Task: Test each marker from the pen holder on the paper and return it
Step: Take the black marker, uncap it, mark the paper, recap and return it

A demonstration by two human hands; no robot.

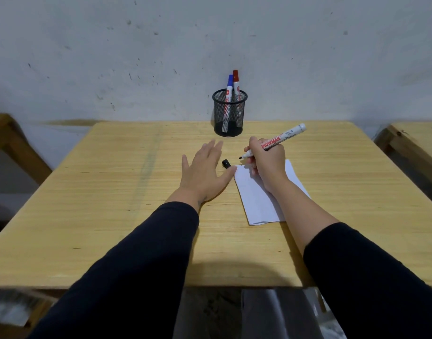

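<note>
A black mesh pen holder [229, 113] stands at the table's far edge with a blue-capped marker [229, 86] and a red-capped marker [236, 80] upright in it. My right hand [266, 162] grips an uncapped black marker [278, 140], its tip pointing left just above the top corner of the white paper [259, 201]. The black cap [226, 164] lies on the table beside the paper. My left hand [205, 172] lies flat with fingers spread, its thumb next to the cap and the paper's edge.
The wooden table [112, 204] stretches wide to the left and right of the paper. A grey wall rises right behind the holder. Other wooden furniture stands at the far left [9, 138] and far right [415, 143].
</note>
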